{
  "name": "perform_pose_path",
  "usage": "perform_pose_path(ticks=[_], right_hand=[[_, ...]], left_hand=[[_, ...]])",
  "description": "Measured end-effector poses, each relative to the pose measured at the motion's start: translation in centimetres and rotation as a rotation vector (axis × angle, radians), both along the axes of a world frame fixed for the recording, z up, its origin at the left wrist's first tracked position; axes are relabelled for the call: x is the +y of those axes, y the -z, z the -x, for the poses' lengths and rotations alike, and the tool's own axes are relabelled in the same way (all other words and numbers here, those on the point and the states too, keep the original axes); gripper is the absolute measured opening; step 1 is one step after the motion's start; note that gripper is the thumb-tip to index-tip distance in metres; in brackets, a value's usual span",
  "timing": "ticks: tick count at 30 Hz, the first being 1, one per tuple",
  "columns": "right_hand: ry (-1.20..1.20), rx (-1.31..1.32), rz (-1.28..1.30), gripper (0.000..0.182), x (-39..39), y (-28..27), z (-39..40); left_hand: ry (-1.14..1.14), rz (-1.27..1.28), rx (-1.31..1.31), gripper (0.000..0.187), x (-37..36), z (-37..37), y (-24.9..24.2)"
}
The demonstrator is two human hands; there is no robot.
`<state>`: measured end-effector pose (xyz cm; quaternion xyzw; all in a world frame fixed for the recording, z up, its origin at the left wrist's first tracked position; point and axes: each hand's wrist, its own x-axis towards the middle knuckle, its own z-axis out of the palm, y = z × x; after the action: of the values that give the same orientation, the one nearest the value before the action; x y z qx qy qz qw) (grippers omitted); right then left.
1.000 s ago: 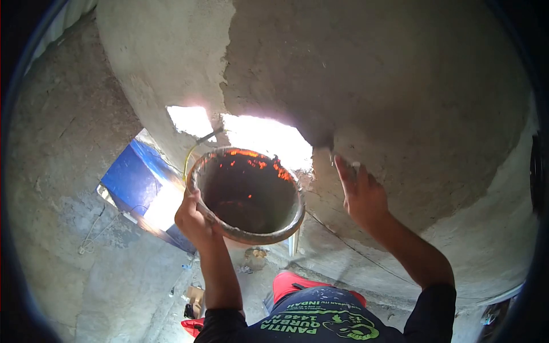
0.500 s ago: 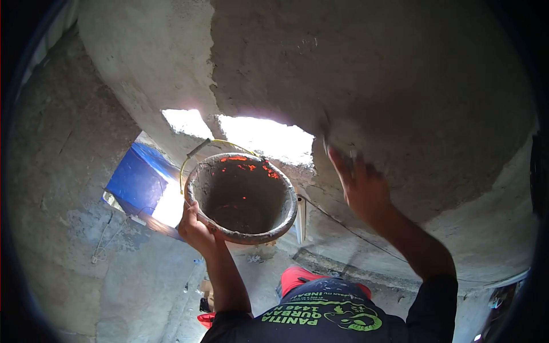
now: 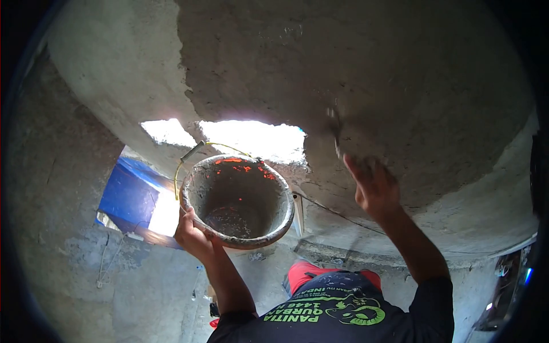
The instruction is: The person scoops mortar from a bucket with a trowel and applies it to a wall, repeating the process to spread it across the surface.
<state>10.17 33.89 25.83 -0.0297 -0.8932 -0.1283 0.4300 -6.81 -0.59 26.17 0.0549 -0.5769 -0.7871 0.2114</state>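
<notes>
My left hand (image 3: 194, 234) is closed on the near left rim of a mortar-crusted bucket (image 3: 267, 191), which it holds up and tilted so that its inside shows. Orange specks mark the far inner wall, and grainy grey residue lies at the bottom. A wire handle with a dark grip (image 3: 193, 151) stands up behind the rim. To the right, my raised right hand (image 3: 376, 186) grips a trowel (image 3: 336, 127), smeared by motion. The trowel's thin blade overlaps the dark, damp plaster (image 3: 412, 108) on the wall.
Bright openings (image 3: 254, 137) with ragged edges break the wall behind the bucket. A blue sheet (image 3: 127, 194) hangs in another opening at left. A cable (image 3: 337, 212) runs along the wall's lower part. Dry, paler plaster (image 3: 123, 68) borders the damp patch.
The view has swung slightly, shifting the wall openings left. My right hand and the trowel have moved a little right across the plaster. The bucket's bottom shows more clearly, still in my left hand.
</notes>
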Motion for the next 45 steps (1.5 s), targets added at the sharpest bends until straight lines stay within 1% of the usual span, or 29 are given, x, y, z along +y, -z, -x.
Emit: perform_pose_path(ticks=[2,3,4,5,6,7,8,10,11,13,14,15,18,19,23,25,26,28,29,30,32,35,36,38,39,41,42,44,45], right_hand=[[-0.001,-0.107,0.078,0.074,0.0,4.9,-2.2],[-0.033,-0.128,0.14,0.07,-0.2,6.5,-3.3],[-0.063,-0.148,0.202,0.066,-0.7,7.8,-4.4],[-0.052,-0.148,0.195,0.066,-1.5,8.8,-5.4],[-0.061,-0.165,0.296,0.061,-2.2,9.8,-6.2],[-0.072,-0.183,0.401,0.055,-2.6,10.1,-6.4],[-0.06,-0.179,0.401,0.055,-3.0,10.0,-6.6],[-0.167,-0.083,0.479,0.047,-3.9,9.0,-7.1],[-0.155,-0.081,0.476,0.047,-3.9,8.6,-7.2],[-0.186,-0.049,0.469,0.04,-3.6,7.8,-7.6],[-0.18,-0.058,0.464,0.04,-3.4,7.4,-7.8],[-0.18,-0.039,0.462,0.04,-3.2,7.0,-7.8],[-0.19,0.0,0.42,0.042,-2.1,6.6,-7.4],[-0.193,0.012,0.405,0.044,-1.8,6.9,-7.5],[-0.141,0.031,0.331,0.049,0.8,7.9,-6.5],[-0.085,0.003,0.296,0.056,2.3,7.7,-5.8],[-0.087,-0.002,0.303,0.056,2.7,7.9,-5.7],[-0.007,-0.033,0.207,0.062,3.2,8.3,-5.4],[-0.009,-0.031,0.213,0.062,2.9,8.4,-5.6],[-0.029,-0.021,0.223,0.057,2.6,8.3,-5.8],[-0.063,0.018,0.216,0.052,3.0,8.4,-5.8],[-0.042,0.004,0.255,0.054,2.9,8.8,-6.0],[-0.045,-0.004,0.28,0.059,3.0,9.1,-6.1],[-0.046,-0.017,0.323,0.064,2.9,10.0,-6.4],[-0.043,-0.013,0.338,0.063,3.1,10.5,-6.7],[-0.041,-0.013,0.371,0.063,3.2,12.2,-7.4],[-0.044,-0.018,0.404,0.06,3.3,13.2,-8.0],[-0.041,-0.03,0.436,0.056,2.8,14.5,-9.7],[-0.031,-0.067,0.505,0.052,2.3,14.6,-10.4]], left_hand=[[-0.038,0.132,0.086,0.031,-1.1,0.8,1.3],[0.023,0.008,-0.02,0.031,-1.2,1.1,0.7],[0.033,0.002,-0.023,0.031,-1.3,1.1,0.6],[0.045,0.092,-0.003,0.031,-1.4,1.0,0.6],[0.056,0.18,0.023,0.032,-1.6,1.3,0.7],[0.055,0.155,0.016,0.032,-1.7,2.0,1.0],[0.067,0.153,0.018,0.032,-1.7,2.3,1.1],[0.084,0.066,-0.027,0.033,-1.5,2.7,0.4],[0.076,0.262,0.051,0.034,-2.1,3.2,1.2],[0.101,0.226,0.049,0.034,-2.1,3.3,0.3],[0.108,0.194,0.041,0.034,-2.1,3.0,0.2],[0.045,0.254,0.125,0.036,-2.3,2.8,0.8],[0.051,0.343,0.156,0.035,-2.8,2.2,1.6],[0.062,0.18,0.098,0.035,-1.8,1.1,0.7],[-0.022,0.153,0.004,0.034,-1.6,0.4,1.3],[-0.014,0.036,-0.082,0.034,-1.1,0.3,1.2],[-0.017,0.042,-0.087,0.034,-1.1,-0.2,1.4],[-0.159,0.174,-0.046,0.033,-0.6,-0.9,2.4],[-0.071,0.145,-0.148,0.033,-1.0,-0.7,2.3],[-0.084,0.009,-0.137,0.032,0.1,-1.6,1.8],[-0.102,-0.113,-0.109,0.032,0.4,-2.4,3.5],[-0.095,-0.087,-0.148,0.032,0.2,-2.8,3.5],[-0.094,-0.078,-0.153,0.032,0.0,-2.9,3.3],[-0.065,0.131,-0.188,0.033,-0.7,-3.1,2.8],[-0.063,0.141,-0.188,0.033,-0.6,-3.1,2.7],[-0.057,0.018,-0.146,0.034,-0.9,-3.2,2.5],[-0.053,0.028,-0.147,0.034,-1.3,-3.2,2.5],[0.05,-0.071,-0.129,0.043,-2.1,-3.5,2.9],[0.039,-0.106,-0.119,0.042,-1.8,-3.8,2.7]])
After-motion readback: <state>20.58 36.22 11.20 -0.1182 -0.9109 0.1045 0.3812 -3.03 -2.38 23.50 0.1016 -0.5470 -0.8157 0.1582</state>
